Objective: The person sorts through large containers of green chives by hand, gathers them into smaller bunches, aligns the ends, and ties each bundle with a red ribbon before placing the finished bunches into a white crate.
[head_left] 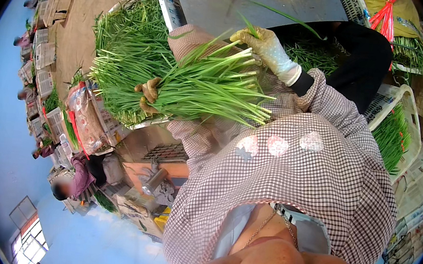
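A thick bundle of garlic chives (206,87), pale stem ends toward the right, lies across my left hand (148,94). The tan gloved fingers of that hand curl around the bundle; the rest of the hand is hidden beneath the leaves. Above the stem ends is my right hand (269,50), in a dotted white glove with a soiled tan palm. Its fingers are closed in a pinch on a few green chive leaves (250,29). Behind the bundle, a white plastic basket (159,0) is heaped with more chives (135,26).
A grey metal tabletop (256,2) extends at the far side. To the right stands another white basket (415,120) holding chives, with red ties (386,16) hanging farther back. Crates and stools line the left, where a person (80,177) sits. Loose chives lie beneath the tabletop.
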`<control>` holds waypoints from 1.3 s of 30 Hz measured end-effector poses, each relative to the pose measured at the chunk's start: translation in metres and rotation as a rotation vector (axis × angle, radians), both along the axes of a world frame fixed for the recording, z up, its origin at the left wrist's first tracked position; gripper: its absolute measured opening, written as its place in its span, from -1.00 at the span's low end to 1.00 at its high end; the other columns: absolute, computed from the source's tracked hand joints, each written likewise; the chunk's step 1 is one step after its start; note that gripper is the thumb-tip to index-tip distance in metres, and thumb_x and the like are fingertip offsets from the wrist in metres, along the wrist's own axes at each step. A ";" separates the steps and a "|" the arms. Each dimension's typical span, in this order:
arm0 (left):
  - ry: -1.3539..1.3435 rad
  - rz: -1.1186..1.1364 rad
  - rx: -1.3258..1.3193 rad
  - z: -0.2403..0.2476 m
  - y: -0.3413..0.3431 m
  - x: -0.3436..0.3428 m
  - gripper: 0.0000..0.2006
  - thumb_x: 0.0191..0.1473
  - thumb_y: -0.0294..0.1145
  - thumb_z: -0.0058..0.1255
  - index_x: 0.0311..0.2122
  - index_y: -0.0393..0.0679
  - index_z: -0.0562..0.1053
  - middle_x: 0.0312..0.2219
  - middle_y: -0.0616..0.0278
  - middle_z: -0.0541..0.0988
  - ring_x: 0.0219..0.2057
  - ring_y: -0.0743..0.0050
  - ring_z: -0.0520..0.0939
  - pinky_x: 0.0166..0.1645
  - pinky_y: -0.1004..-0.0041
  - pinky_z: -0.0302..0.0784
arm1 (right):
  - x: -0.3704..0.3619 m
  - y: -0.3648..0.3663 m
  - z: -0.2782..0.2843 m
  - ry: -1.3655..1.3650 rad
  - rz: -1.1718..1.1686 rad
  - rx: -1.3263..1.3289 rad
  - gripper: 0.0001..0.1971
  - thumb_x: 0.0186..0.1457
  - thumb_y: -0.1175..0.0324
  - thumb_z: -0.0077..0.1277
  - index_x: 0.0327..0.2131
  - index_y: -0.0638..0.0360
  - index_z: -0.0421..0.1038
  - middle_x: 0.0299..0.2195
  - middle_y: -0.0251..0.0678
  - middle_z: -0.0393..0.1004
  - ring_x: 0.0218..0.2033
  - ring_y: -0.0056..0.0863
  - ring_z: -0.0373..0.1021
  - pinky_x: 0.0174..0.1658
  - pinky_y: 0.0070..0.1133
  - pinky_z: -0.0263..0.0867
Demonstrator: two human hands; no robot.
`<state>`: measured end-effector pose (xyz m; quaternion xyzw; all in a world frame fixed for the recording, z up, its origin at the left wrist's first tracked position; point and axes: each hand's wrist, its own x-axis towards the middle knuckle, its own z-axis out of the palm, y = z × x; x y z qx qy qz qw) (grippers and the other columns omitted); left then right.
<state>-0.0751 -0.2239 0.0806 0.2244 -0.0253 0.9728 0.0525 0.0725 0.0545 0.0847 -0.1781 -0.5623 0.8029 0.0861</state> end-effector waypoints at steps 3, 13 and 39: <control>-0.012 -0.031 0.071 -0.018 -0.011 -0.001 -0.62 0.19 -0.39 0.01 0.04 -0.41 0.44 -0.61 0.39 0.41 -0.51 0.43 0.47 0.03 0.35 0.57 | 0.012 0.019 0.006 0.092 -0.058 0.020 -0.70 0.38 0.19 -0.01 -0.17 0.22 0.61 -0.31 -0.40 0.63 -0.65 -0.82 0.19 -0.59 -0.80 0.11; -0.095 -0.018 0.109 -0.050 -0.037 -0.002 -0.62 0.19 -0.42 -0.02 0.08 -0.41 0.42 -0.63 0.43 0.36 -0.58 0.51 0.43 0.10 0.33 0.49 | 0.045 0.038 0.015 -0.024 0.539 0.111 -0.38 0.29 -0.06 0.06 0.25 0.15 0.33 0.04 -0.21 0.51 0.00 -0.46 0.41 0.18 -0.43 0.28; -0.105 0.027 -0.115 0.019 -0.004 0.001 -0.57 0.17 -0.33 0.03 0.09 -0.35 0.42 -0.60 0.47 0.38 -0.48 0.50 0.44 0.06 0.37 0.45 | 0.046 0.025 0.009 0.200 0.307 -0.628 -0.71 0.37 0.11 -0.04 -0.14 0.17 0.41 -0.28 -0.38 0.52 -0.21 -0.55 0.49 0.02 -0.44 0.44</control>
